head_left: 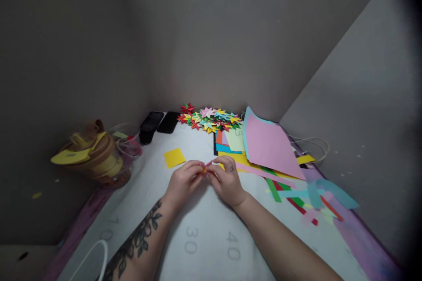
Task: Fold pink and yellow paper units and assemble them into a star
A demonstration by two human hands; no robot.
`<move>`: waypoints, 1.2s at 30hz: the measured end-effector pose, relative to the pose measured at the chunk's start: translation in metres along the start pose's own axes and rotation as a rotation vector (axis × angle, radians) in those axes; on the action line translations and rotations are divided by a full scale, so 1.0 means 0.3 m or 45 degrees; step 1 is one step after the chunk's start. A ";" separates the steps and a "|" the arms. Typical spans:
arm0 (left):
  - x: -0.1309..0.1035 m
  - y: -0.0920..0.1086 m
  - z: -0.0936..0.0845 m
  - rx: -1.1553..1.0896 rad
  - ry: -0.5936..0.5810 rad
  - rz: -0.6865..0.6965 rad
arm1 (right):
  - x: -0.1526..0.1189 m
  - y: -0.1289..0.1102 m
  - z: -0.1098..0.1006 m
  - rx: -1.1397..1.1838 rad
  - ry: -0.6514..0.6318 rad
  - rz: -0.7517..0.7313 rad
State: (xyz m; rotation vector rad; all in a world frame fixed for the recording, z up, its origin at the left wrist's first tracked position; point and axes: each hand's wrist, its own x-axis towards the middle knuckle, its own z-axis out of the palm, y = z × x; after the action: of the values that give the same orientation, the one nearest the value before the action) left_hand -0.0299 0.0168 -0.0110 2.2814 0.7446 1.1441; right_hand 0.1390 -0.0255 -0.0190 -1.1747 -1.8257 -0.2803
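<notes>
Between my fingertips is a small folded paper piece [205, 169], pink with a bit of yellow-orange; most of it is hidden by the fingers. My left hand [183, 182] pinches it from the left. From the other side, the thumb and fingers of my right hand [228, 181] pinch it too. A yellow paper square [174, 158] lies flat on the white cover, just beyond my left hand. Behind both hands, against the wall, sits a heap of folded paper stars [211, 118] in red, yellow, green, pink and blue.
Pink and light blue sheets [272, 145] lie at the right over coloured paper. Paper strips [296, 197] are scattered beside them. Two black phone-like objects [169, 123] lie at the back left. A clear plastic cup [128, 140] and a brown pot [95, 158] stand left.
</notes>
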 end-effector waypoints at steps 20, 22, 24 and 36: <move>-0.003 -0.015 0.003 0.025 0.049 0.051 | -0.013 0.007 0.016 0.111 0.091 0.121; -0.004 -0.017 0.005 0.033 0.037 0.044 | -0.014 0.008 0.018 0.131 0.084 0.121; -0.003 -0.017 0.006 0.038 0.021 0.030 | -0.014 0.009 0.018 0.147 0.082 0.119; 0.003 -0.008 0.006 0.005 0.068 0.047 | -0.011 0.009 0.020 0.199 0.119 0.166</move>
State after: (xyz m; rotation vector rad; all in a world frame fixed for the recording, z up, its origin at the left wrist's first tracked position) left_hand -0.0286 0.0189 -0.0130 2.2848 0.7276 1.2256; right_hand 0.1381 -0.0224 -0.0257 -1.1463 -1.6507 -0.1132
